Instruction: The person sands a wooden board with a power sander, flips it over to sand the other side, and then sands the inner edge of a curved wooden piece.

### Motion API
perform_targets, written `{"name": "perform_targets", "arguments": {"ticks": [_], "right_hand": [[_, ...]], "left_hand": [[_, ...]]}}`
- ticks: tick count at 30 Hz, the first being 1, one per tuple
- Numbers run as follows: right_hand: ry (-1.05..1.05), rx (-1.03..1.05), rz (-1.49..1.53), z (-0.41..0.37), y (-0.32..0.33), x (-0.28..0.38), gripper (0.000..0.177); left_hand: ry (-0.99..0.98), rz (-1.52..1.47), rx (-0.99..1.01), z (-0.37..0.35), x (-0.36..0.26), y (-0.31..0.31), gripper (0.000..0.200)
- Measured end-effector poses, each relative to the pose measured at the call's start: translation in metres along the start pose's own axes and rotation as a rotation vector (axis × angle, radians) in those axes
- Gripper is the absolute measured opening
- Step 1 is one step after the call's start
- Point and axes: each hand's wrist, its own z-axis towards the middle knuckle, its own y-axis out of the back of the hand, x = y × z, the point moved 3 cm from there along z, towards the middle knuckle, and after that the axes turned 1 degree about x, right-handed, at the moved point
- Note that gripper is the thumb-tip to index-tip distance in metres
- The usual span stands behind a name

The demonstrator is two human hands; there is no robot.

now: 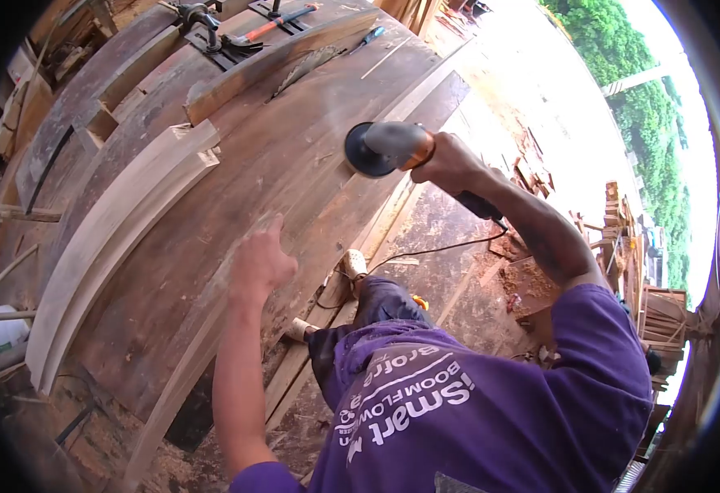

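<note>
My right hand (450, 160) is closed around an orange-and-grey power sander (401, 144). The sander's round dark pad is over the long curved wooden board (212, 300); whether it touches cannot be made out. On the middle of that board lies my left hand (261, 259), one finger stretched along the wood and the other fingers mostly hidden. A dark cable (450, 245) runs from the sander down past my feet. Beneath the board is a brown worktable (163, 271).
Pale curved wooden pieces (113, 238) lie at the left. At the table's far side are clamps (212, 37), an orange-handled hammer (282, 22), a saw blade (306, 70) and another curved beam (269, 66). Wood scraps (532, 164) and sawdust cover the ground at right.
</note>
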Motion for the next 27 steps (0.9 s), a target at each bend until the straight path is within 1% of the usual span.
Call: {"name": "perform_targets", "arguments": {"ticks": [2, 3, 4, 5, 7, 9, 12, 14, 16, 18, 20, 22, 24, 27], "right_hand": [[-0.088, -0.028, -0.01, 0.026, 0.011, -0.039, 0.034], [-0.09, -0.075, 0.017, 0.029, 0.021, -0.045, 0.034], [-0.192, -0.064, 0.047, 0.035, 0.029, -0.055, 0.033], [-0.188, -0.089, 0.035, 0.045, 0.037, -0.07, 0.033], [-0.193, -0.111, 0.028, 0.061, 0.052, -0.094, 0.032], [-0.177, -0.135, 0.117, 0.079, 0.068, -0.11, 0.03], [-0.147, -0.159, 0.142, 0.112, 0.099, -0.142, 0.028], [-0.187, -0.165, 0.129, 0.143, 0.127, -0.179, 0.029], [-0.227, -0.159, 0.118, 0.169, 0.155, -0.215, 0.031], [-0.262, -0.168, 0.112, 0.197, 0.184, -0.246, 0.031], [-0.272, -0.171, 0.128, 0.219, 0.21, -0.272, 0.031], [-0.276, -0.159, 0.126, 0.241, 0.235, -0.298, 0.031], [-0.309, -0.132, 0.15, 0.262, 0.256, -0.322, 0.031], [-0.269, -0.151, 0.093, 0.291, 0.287, -0.349, 0.032]], "left_hand": [[0.016, -0.006, 0.015, 0.003, 0.003, -0.003, 0.079], [-0.002, 0.019, 0.015, 0.004, 0.005, -0.005, 0.079], [-0.023, 0.047, 0.018, 0.006, 0.005, -0.008, 0.079], [-0.034, 0.048, 0.026, 0.007, 0.004, -0.01, 0.079], [0.005, 0.074, 0.028, 0.004, 0.004, -0.009, 0.08], [0.02, 0.068, 0.046, 0.001, 0.0, -0.004, 0.081], [0.05, 0.082, 0.079, 0.001, 0.003, -0.006, 0.082], [0.023, 0.059, 0.045, -0.001, 0.005, -0.007, 0.081], [-0.015, 0.014, -0.032, -0.005, 0.008, -0.011, 0.079], [0.039, 0.136, -0.017, -0.012, 0.011, -0.015, 0.073], [-0.181, 0.223, -0.181, -0.01, -0.003, -0.009, 0.064], [-0.226, 0.285, -0.121, -0.016, 0.003, -0.009, 0.067], [-0.128, 0.281, -0.058, -0.018, -0.005, -0.008, 0.061], [-0.078, 0.296, -0.038, -0.025, -0.001, -0.007, 0.059]]}}
